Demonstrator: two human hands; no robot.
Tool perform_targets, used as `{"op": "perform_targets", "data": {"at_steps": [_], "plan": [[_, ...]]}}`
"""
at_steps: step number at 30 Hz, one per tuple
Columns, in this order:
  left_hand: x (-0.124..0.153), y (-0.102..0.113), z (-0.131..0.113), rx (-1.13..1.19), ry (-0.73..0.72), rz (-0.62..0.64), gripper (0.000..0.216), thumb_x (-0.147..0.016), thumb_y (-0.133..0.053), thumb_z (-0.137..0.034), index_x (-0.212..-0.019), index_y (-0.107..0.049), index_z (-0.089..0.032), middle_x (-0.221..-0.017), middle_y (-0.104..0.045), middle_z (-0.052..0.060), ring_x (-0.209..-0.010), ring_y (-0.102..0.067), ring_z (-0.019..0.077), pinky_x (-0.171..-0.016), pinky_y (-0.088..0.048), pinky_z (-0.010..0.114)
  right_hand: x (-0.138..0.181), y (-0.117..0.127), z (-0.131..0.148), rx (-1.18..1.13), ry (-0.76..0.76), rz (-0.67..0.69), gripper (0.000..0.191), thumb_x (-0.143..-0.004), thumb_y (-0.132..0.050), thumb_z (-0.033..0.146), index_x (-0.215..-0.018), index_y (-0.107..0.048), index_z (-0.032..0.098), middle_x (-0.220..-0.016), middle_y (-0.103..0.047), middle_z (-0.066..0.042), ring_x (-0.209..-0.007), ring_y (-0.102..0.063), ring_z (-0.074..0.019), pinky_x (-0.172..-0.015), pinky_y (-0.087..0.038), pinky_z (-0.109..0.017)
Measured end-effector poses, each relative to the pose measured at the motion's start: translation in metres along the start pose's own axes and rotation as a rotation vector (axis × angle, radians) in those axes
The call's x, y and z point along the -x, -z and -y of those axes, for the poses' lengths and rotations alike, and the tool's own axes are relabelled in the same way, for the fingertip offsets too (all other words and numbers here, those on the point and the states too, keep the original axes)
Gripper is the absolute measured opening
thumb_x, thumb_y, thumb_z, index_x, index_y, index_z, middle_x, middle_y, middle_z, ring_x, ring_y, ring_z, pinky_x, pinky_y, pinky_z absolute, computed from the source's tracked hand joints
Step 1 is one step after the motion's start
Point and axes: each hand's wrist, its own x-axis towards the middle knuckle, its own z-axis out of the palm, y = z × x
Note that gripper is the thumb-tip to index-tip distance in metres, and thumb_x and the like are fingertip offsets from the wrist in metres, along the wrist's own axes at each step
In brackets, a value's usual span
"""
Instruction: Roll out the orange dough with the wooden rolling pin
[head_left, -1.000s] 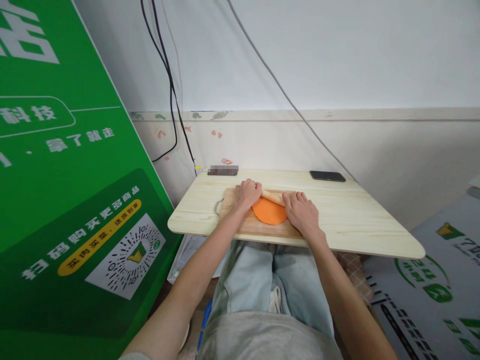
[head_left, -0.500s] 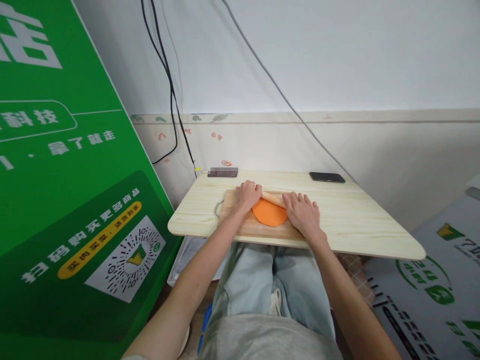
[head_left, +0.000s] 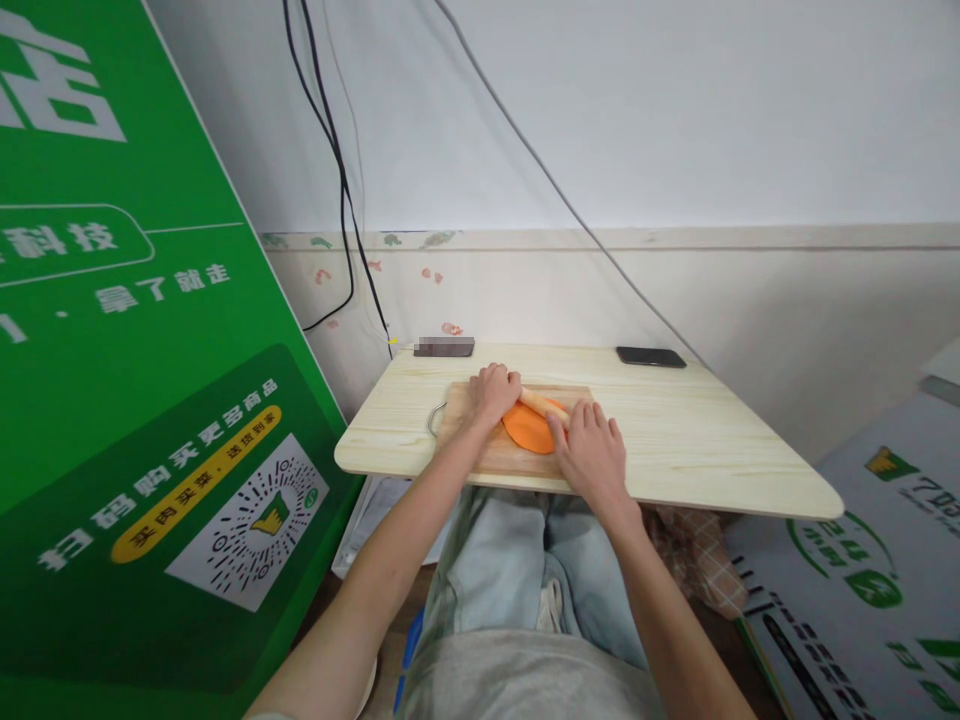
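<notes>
A flat, round sheet of orange dough [head_left: 529, 430] lies on a wooden cutting board [head_left: 517, 463]. Across its far part rests a pale wooden rolling pin [head_left: 543, 404], slanting down toward the right. My left hand [head_left: 495, 392] is closed round the pin's left end, at the far left edge of the dough. On the pin's right end sits my right hand [head_left: 592, 447], its fingers curled over the wood and its thumb beside the dough. Both ends of the pin are hidden under my hands.
The board, with a metal handle [head_left: 435, 418] on its left, lies on a light wooden table [head_left: 720, 450]. A phone [head_left: 651, 357] lies at the back right, a dark flat object [head_left: 444, 347] at the back left. A green sign [head_left: 150, 330] stands to the left.
My right hand has come nearer to me and slightly left, so the rolling pin slants more and crosses the dough. My left hand has hardly moved.
</notes>
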Motion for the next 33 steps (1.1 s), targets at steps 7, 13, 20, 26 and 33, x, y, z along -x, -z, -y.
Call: {"op": "perform_targets", "data": {"at_steps": [7,13,20,26,33], "plan": [[0.0,-0.001,-0.001,-0.029,-0.011,-0.005,0.04,-0.113,-0.043,-0.036,-0.116,-0.08,-0.021,-0.132,-0.08,0.014,-0.127,-0.072,0.0288,-0.109,-0.053,0.039,-0.053,0.006,-0.028,0.009,-0.13,0.109,0.076,-0.118,-0.016,0.049,-0.16,-0.058,0.003,-0.173,-0.048,-0.032,-0.165,-0.041,-0.042,-0.124,-0.042,-0.066],[-0.002,-0.003,0.0,-0.004,-0.004,0.003,0.039,-0.112,-0.044,-0.034,-0.117,-0.08,-0.021,-0.133,-0.079,0.014,-0.126,-0.072,0.0292,-0.11,-0.053,0.041,-0.022,-0.005,-0.021,0.007,-0.022,-0.005,0.072,-0.116,-0.018,0.041,-0.166,-0.049,-0.001,-0.17,-0.051,-0.032,-0.163,-0.044,-0.0382,-0.125,-0.043,-0.058],[-0.003,-0.003,0.001,-0.001,-0.009,0.006,0.04,-0.113,-0.041,-0.031,-0.115,-0.08,-0.021,-0.133,-0.079,0.013,-0.126,-0.071,0.0274,-0.11,-0.052,0.039,0.01,-0.006,-0.002,-0.005,0.038,-0.065,0.074,-0.116,-0.017,0.04,-0.165,-0.047,-0.006,-0.165,-0.057,-0.032,-0.159,-0.049,-0.0376,-0.128,-0.04,-0.054],[-0.002,-0.005,0.003,-0.006,-0.095,0.004,0.046,-0.116,-0.038,-0.036,-0.117,-0.081,-0.019,-0.133,-0.077,0.014,-0.128,-0.069,0.0265,-0.113,-0.05,0.038,-0.041,-0.001,-0.027,-0.006,-0.083,0.064,0.07,-0.118,-0.018,0.044,-0.165,-0.053,0.006,-0.172,-0.051,-0.026,-0.166,-0.038,-0.0403,-0.128,-0.034,-0.069],[-0.003,-0.007,0.004,-0.015,-0.093,0.017,0.046,-0.115,-0.04,-0.036,-0.112,-0.083,-0.019,-0.13,-0.078,0.014,-0.126,-0.07,0.0263,-0.113,-0.05,0.037,-0.048,-0.003,-0.036,0.01,-0.024,0.059,0.07,-0.118,-0.016,0.044,-0.169,-0.048,0.007,-0.175,-0.048,-0.024,-0.167,-0.036,-0.0387,-0.131,-0.031,-0.069]]}}
